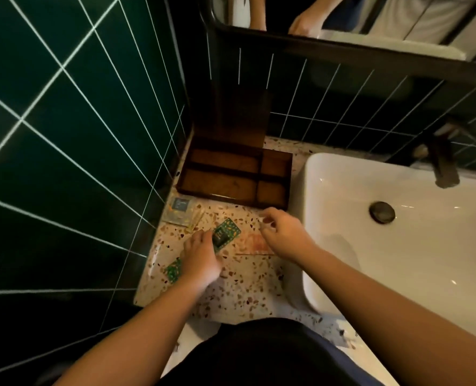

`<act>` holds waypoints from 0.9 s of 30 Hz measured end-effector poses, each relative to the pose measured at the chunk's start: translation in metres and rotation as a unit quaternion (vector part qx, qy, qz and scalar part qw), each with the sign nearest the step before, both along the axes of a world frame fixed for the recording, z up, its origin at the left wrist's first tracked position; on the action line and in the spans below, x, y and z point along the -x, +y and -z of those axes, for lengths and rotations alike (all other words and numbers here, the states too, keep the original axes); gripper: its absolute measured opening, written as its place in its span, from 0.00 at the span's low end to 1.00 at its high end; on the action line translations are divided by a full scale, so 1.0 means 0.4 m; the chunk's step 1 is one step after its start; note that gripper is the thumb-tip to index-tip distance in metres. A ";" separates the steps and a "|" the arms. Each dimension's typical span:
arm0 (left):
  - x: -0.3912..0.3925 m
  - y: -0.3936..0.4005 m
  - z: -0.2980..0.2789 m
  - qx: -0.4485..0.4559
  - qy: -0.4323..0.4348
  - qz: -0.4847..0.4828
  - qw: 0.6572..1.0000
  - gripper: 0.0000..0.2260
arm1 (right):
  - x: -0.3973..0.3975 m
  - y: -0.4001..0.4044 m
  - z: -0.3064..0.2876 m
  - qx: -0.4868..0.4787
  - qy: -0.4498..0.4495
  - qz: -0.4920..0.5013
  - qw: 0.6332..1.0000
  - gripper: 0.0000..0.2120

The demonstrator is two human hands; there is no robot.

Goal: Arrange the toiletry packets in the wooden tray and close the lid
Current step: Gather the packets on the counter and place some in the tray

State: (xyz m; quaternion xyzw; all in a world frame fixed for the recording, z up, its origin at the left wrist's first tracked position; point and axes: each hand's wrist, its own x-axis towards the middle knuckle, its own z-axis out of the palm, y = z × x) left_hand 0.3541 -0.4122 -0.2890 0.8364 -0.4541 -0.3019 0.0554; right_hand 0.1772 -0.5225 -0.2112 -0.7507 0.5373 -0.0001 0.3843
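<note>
Toiletry packets lie scattered on the speckled surface [231, 288] in front of the wooden tray [232, 176], whose four compartments hold nothing and whose lid [241, 118] stands upright against the green tiled wall. The left hand [200, 257] rests on the surface with its fingers touching a green packet [227, 234], a second green packet [173, 270] just beside its wrist and a clear packet [182, 214] near the tray. The right hand [283, 232] hovers beside the white sink [398, 232], fingers loosely curled and holding nothing that can be made out.
</note>
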 end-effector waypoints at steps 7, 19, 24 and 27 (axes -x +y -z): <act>-0.045 -0.042 0.028 -0.008 -0.077 0.057 0.995 0.31 | -0.046 -0.118 0.038 0.017 0.147 -0.070 0.987 0.26; -0.069 -0.087 0.038 -0.052 -0.068 0.057 0.995 0.22 | -0.064 -0.159 0.091 0.024 0.251 -0.141 0.957 0.27; -0.048 -0.087 0.028 -0.054 -0.078 0.051 0.994 0.21 | -0.058 -0.148 0.087 0.040 0.245 -0.145 0.958 0.27; -0.042 -0.097 0.016 -0.068 -0.071 0.033 0.995 0.18 | -0.057 -0.142 0.085 0.041 0.246 -0.146 0.957 0.28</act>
